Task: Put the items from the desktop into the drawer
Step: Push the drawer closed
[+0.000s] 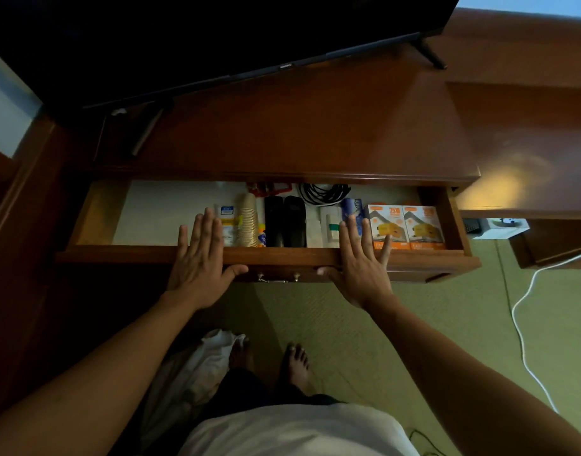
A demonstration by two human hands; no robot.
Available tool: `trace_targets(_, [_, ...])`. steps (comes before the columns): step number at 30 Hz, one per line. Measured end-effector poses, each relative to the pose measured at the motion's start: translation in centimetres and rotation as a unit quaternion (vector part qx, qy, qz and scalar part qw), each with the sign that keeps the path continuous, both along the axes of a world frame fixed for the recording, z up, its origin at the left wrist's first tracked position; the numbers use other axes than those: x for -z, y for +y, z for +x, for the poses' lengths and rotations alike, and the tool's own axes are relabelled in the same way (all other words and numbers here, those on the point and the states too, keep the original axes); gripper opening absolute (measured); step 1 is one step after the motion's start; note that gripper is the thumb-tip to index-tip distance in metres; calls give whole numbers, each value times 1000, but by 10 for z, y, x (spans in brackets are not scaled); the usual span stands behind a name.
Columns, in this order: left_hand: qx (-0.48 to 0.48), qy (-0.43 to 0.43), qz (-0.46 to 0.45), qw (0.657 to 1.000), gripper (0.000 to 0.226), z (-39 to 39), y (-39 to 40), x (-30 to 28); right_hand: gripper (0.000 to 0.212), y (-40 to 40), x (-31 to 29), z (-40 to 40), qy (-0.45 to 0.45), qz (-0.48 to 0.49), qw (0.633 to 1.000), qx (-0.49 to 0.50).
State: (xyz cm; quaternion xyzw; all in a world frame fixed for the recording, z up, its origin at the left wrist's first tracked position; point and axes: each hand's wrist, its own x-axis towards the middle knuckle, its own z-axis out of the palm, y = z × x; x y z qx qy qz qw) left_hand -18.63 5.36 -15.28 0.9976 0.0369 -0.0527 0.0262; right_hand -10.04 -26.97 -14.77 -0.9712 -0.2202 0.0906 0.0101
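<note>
The wooden drawer [118, 253] stands pulled out under the desktop [299, 126]. Inside lie a stack of paper cups [248, 222], two black remotes [284, 222], a coil of black cable [322, 194], a white box [327, 227] and two orange charger boxes [406, 227]. My left hand [200, 258] lies flat on the drawer's front edge, fingers spread, thumb under the rim. My right hand [361, 261] rests the same way further right, its fingers over the drawer's contents. Neither hand holds anything.
A black TV [200, 34] stands on the desktop, with a dark stick-like object [147, 130] under it at the left. The drawer's metal handle [277, 278] sits between my hands. A white cable [526, 307] runs over the green carpet at the right. My bare feet [295, 363] stand below.
</note>
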Motion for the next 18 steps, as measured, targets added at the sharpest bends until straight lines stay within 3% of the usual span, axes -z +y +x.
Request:
trace_targets(9, [-4,9,20,1000,120,78,9,-21,121,29,-18,72,-26,16,1000,1])
trace_targets(14, [-17,30,39,999,132,120,19,-33,136,47,-31,114,-19,-10,1000,-16])
trace_targets(18, [-4,37,35,999,129,147,22,-41,136,59,-39,141,-7,-35,999,-29])
